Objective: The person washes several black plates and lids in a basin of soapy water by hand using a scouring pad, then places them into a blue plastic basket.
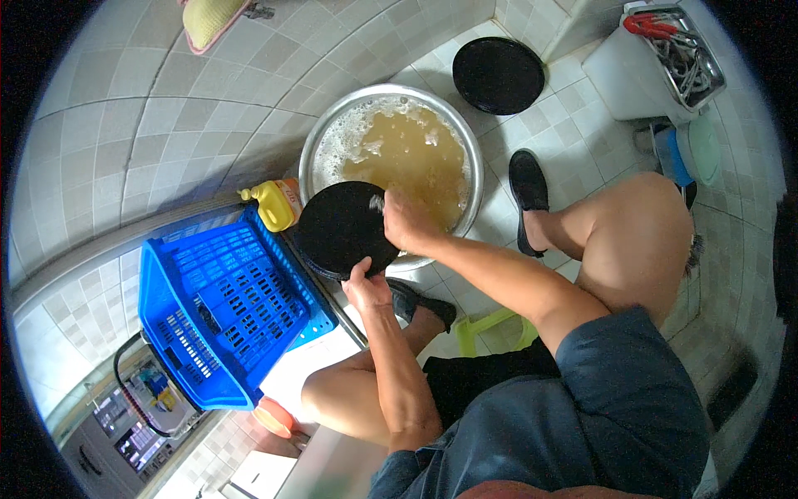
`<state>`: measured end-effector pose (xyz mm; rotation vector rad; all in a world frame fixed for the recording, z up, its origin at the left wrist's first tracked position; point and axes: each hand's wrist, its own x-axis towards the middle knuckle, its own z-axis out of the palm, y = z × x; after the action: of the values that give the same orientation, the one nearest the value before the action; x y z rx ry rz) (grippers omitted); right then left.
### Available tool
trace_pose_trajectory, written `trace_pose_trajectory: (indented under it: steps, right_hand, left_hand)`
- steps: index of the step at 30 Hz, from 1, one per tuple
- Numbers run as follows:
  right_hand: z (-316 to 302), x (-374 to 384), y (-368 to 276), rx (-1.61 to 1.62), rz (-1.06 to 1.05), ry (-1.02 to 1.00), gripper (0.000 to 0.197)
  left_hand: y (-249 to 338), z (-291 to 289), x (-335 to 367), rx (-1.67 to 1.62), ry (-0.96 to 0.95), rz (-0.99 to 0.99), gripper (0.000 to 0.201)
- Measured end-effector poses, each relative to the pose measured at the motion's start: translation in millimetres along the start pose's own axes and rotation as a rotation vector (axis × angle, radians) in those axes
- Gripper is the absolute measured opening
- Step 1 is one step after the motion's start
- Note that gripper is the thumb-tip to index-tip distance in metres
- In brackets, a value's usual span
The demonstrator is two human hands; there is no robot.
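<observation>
My left hand [368, 291] grips the near rim of a round black plate [341, 229], which is tilted over the near left edge of a wide metal basin [474, 179]. Murky yellowish water with white foam [345, 137] fills much of the basin. Closed at the plate's right side is my right hand [407, 223]. A small greyish-white bit shows by its fingers, but I cannot make out whether it is a scrubber or foam. A second round black plate [499, 75] lies on the tiled floor beyond the basin.
To the left leans a blue slatted plastic basket [220, 308], near a yellow bottle [274, 205]. A white bin [619, 71] at the far right carries a metal tray of red-handled tools [652, 27]. A green stool [470, 333] stands below me.
</observation>
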<state>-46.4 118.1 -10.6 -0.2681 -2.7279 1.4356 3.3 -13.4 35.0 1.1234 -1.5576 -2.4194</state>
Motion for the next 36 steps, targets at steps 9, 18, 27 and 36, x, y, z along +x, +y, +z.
trace_pose_trajectory:
  steps: [9, 18, 27, 36]
  right_hand:
    - [-9.4, 64.0, 20.0, -0.082, -0.052, 0.061, 0.010]
    - [-5.8, 52.6, 44.6, 0.022, 0.017, -0.029, 0.010]
    - [6.6, 0.1, -8.3, 0.161, -0.266, -0.224, 0.010]
    - [-2.2, 9.7, -15.4, 0.234, -0.293, -0.173, 0.013]
  left_hand:
    - [-8.1, 18.0, -45.4, 0.139, -0.206, -0.136, 0.051]
    - [-18.1, 14.6, -34.5, 0.188, -0.218, -0.160, 0.045]
    - [-9.8, -16.7, -0.5, 0.114, -0.021, -0.112, 0.042]
    - [-3.3, 0.5, -10.6, 0.242, -0.081, -0.124, 0.035]
